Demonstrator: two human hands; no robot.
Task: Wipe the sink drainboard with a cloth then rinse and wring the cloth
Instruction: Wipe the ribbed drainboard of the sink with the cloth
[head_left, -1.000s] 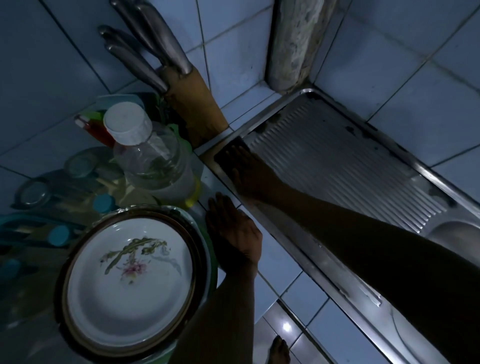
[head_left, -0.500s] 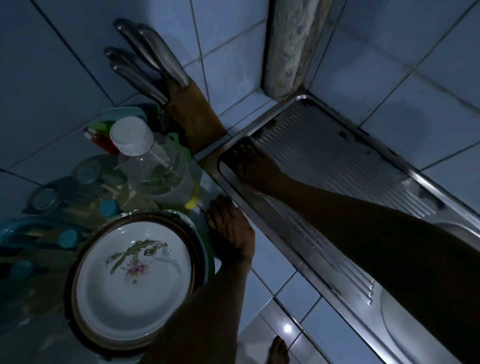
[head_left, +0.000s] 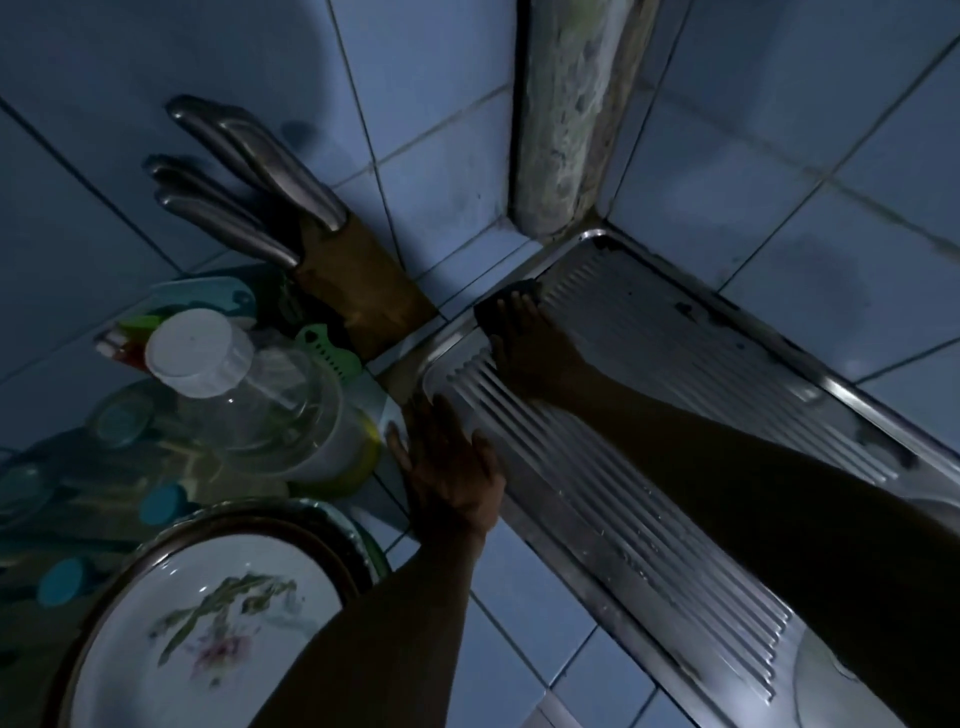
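The right hand presses a dark cloth flat against the ribbed drainboard, at its far left corner just below the corner pillar. Its fingers lie spread and nearly straight over the cloth. The left hand rests open, fingers straight, on the tiled surface touching the drainboard's left rim. Left of the drainboard stand a knife block, a clear bottle and a flowered plate.
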